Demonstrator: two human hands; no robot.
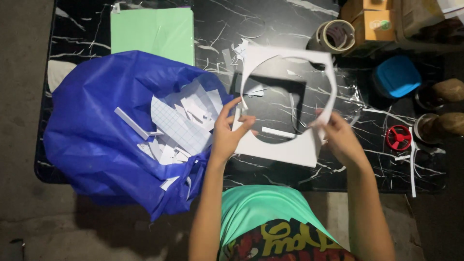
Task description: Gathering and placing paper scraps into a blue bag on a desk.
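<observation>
Both hands hold a white paper sheet [285, 151] with a large round hole cut out of its middle, above a black marbled table [270, 19]. My left hand [228, 131] grips the sheet's left edge. My right hand [338, 135] pinches its right edge, where the paper ring is thin. Through the hole I see the tabletop and small white scraps.
An open blue plastic bag [96, 130] full of white paper offcuts lies at the left. A green sheet [152, 31] lies behind it. At the right are tape rolls [337, 36], cardboard boxes [374, 19], a blue lid [397, 76] and a small red wheel-shaped tool [399, 137].
</observation>
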